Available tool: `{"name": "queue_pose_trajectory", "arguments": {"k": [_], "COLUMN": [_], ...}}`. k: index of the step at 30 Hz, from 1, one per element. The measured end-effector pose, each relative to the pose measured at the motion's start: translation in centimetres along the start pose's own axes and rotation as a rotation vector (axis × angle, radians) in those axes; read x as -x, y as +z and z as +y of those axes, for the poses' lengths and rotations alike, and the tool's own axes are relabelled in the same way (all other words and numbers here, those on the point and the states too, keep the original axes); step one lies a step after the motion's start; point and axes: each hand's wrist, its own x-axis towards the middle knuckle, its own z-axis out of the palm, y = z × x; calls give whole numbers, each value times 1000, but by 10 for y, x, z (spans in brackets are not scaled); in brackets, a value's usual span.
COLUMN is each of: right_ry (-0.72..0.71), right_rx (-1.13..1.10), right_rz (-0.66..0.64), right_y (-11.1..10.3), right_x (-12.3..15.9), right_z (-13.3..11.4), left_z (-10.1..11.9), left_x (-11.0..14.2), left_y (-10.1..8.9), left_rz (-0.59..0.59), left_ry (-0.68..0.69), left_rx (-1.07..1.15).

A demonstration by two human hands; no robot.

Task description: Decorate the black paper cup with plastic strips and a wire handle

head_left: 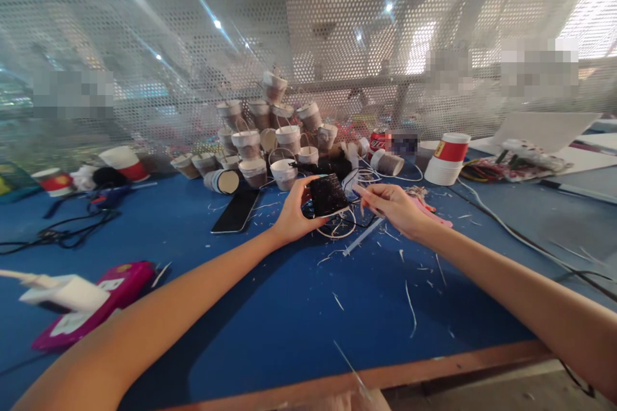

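My left hand [295, 213] is closed around a small dark cup-shaped piece [328, 194], holding it tilted above the blue table [289, 308]. My right hand [393, 205] is pinched on a thin pale strip [360, 191] just to the right of that piece. Thin white rings and a white stick [361, 237] lie on the table under both hands. Behind them stands a pile of small paper-cup baskets [270, 135] with loop handles.
A black phone [236, 210] lies left of my hands. A pink case [96, 311] and a white charger [62, 292] sit near left, black cables [58, 231] beyond. Stacked red-and-white cups [446, 159], a red can [378, 141], a perforated metal screen [337, 45] behind. White shavings litter the table.
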Motion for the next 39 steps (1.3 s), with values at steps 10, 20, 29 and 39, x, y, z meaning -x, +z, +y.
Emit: {"name": "queue_pose_trajectory", "arguments": {"k": [10,20,29,39], "right_ry": [-32,-59,-113,-123], "right_rx": [161,222,216,147], "right_rz": [-29,29,93,128], "right_y": [-1,4,12,19], "right_x": [-2,-1,3,5], "right_z": [7,9,8,10], "left_z": [1,1,1,4], "left_x": [2,2,2,3], "left_y": [1,1,8,16], "left_rz": [-25,-43,13,75], "left_ry": [-106,-85,-79,-121], "left_rx": [248,364,456,519]}}
